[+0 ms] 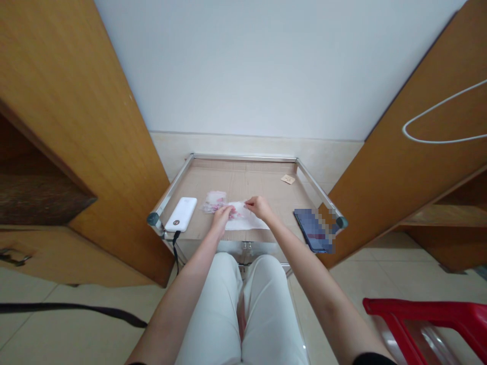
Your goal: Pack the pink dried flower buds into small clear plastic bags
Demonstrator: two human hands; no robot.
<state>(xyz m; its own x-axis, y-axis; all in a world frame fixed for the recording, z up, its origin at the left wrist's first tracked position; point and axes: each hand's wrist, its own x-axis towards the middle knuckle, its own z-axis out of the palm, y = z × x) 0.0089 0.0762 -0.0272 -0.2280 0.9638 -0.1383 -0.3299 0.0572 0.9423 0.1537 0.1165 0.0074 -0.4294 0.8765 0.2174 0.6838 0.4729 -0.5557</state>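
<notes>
On the low table in front of me lies a thin white sheet with a pink printed pattern [247, 222]; whether it is paper or a flat bag I cannot tell. My left hand [220, 220] is closed at its left edge, thumb and fingers pressed together on it. At the upper edge, my right hand [257, 206] is closed in a pinch. What sits between those fingertips is too small to make out. Just left of the sheet, close to my left fingers, is a small pile of clear plastic bags with pink print [215, 200].
A white power bank [181, 214] with a black cable stands left on the metal-framed table [243, 175]. A dark phone [312, 230], partly blurred, lies at the right edge. A small tan paper piece [288, 179] is farther back. Wooden cabinets flank the table; a red stool [422, 309] stands lower right.
</notes>
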